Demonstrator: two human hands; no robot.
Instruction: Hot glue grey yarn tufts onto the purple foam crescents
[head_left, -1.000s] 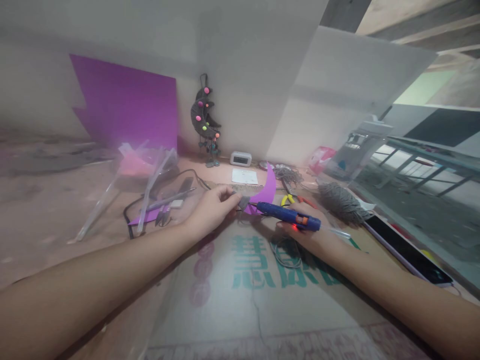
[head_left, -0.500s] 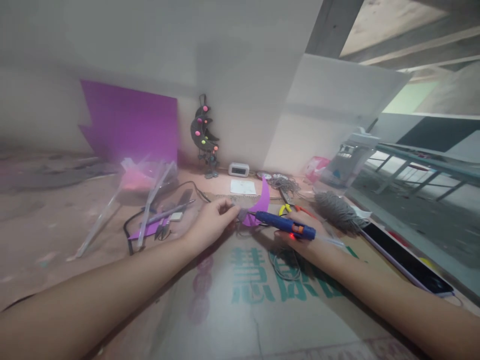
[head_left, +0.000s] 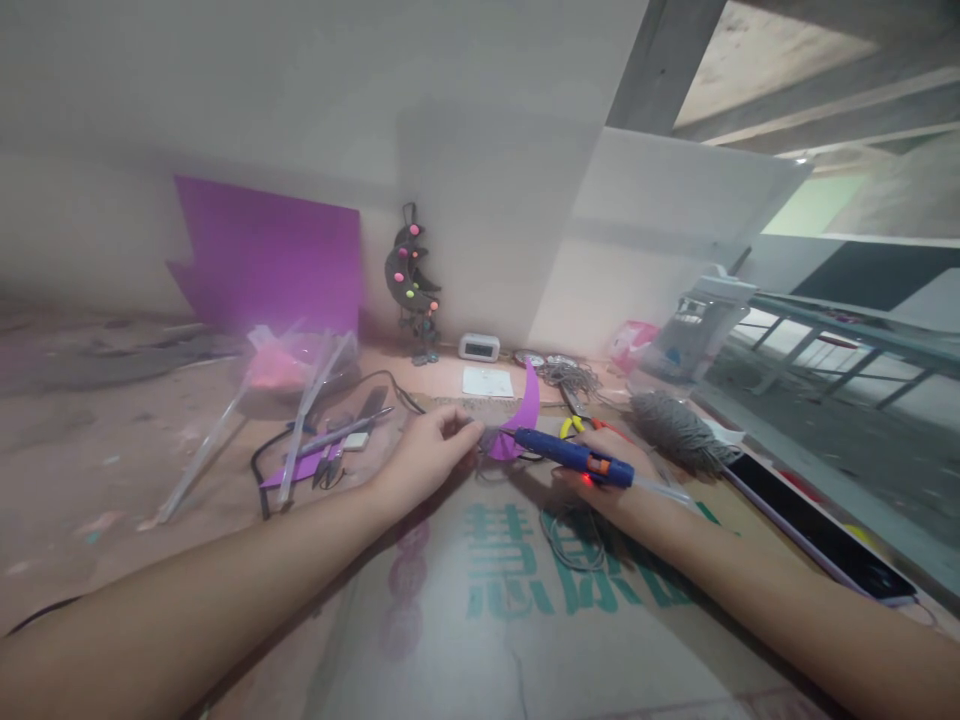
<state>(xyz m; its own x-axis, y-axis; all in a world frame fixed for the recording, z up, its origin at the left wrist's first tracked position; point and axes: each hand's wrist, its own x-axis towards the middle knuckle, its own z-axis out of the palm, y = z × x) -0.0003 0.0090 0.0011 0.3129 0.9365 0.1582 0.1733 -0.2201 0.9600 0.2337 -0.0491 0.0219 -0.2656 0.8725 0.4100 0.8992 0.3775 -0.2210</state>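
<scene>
My left hand (head_left: 439, 445) pinches the lower end of a purple paper crescent (head_left: 527, 405), where grey yarn (head_left: 487, 437) seems to be wrapped; the fingertips partly cover it. In my right hand (head_left: 600, 465) is a blue hot glue gun (head_left: 562, 453), lit by a small red light. Its nozzle points left and meets or nearly meets the grey end of the crescent; exact contact cannot be made out. A clear glue stick (head_left: 664, 488) juts from the back of the gun. Below the right hand lies a loop of grey yarn (head_left: 571, 540) on the cardboard (head_left: 450, 640).
Yellow-and-orange-handled scissors (head_left: 571, 427) lie behind my right hand. A grey yarn skein (head_left: 679, 430) and a phone (head_left: 817, 525) are on the right. Glue sticks (head_left: 202, 440) and purple scraps (head_left: 300, 468) lie left. Behind stand a small clock (head_left: 478, 347) and a decorated dark crescent (head_left: 409, 275).
The view has shifted slightly, so everything sits a little lower. Both hands keep their grips, and the glue gun's nozzle stays by the grey end of the crescent.
</scene>
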